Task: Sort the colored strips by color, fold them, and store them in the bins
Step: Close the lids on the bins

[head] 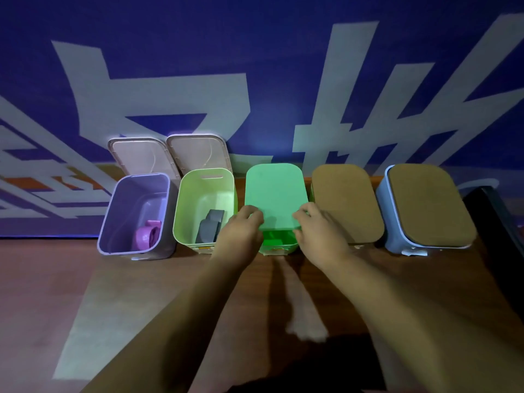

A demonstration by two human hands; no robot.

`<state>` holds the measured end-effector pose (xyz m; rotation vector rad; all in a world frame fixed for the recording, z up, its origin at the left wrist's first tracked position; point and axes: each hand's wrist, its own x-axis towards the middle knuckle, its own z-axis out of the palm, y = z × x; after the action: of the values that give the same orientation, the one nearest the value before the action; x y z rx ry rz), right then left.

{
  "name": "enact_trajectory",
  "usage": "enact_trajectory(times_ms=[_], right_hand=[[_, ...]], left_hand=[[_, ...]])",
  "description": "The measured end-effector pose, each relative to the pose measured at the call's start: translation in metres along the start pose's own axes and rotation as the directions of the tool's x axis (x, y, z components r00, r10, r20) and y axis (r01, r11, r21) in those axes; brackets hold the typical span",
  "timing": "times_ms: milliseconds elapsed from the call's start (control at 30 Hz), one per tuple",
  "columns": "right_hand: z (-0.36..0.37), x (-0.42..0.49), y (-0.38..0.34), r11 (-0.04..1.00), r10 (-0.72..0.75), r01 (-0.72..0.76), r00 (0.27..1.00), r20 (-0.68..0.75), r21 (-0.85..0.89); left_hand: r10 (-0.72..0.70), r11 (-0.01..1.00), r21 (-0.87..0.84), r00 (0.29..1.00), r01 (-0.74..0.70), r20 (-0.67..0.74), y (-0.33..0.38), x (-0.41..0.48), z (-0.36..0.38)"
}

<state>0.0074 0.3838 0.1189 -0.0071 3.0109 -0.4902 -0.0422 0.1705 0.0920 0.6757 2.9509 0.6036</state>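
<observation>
The left hand [241, 233] and right hand [321, 233] pinch the green lid [275, 194] at its edge.

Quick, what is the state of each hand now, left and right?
Left hand: grips the green lid at its near edge.
Right hand: grips the same lid.

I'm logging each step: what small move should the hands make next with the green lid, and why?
Probably lift the green lid clear of the green bin: the left hand and right hand pinch its near corners, and it leaves the bin's near end uncovered.
</observation>
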Motion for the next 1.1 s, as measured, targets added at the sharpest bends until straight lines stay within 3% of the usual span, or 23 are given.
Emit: enact_trajectory(times_ms=[167,467,767,1000,1100], right_hand=[[0.011,-0.01,0.003,0.998,-0.016,0.019,0.998,0.056,-0.052],[0.031,-0.019,0.009,0.999,-0.014,0.015,1.0,0.022,-0.029],[0.028,-0.032,0.017,0.999,-0.05,0.053,0.982,0.182,-0.011],[0.012,-0.023,0.012,0.991,-0.051,0.082,0.96,0.274,-0.103],[0.005,-0.015,0.006,0.99,-0.029,0.065,0.96,0.278,-0.121]], left_hand=[[-0.064,0.998,0.024,0.997,0.063,0.031,0.009,-0.019,0.018],[-0.138,0.988,0.085,0.988,0.132,0.067,0.016,-0.019,0.023],[-0.326,0.944,0.029,0.918,0.328,0.225,0.043,-0.039,0.026],[-0.372,0.926,0.212,0.848,0.312,0.377,0.051,-0.036,0.012],[-0.361,0.93,0.214,0.847,0.298,0.39,0.049,-0.033,0.008]])
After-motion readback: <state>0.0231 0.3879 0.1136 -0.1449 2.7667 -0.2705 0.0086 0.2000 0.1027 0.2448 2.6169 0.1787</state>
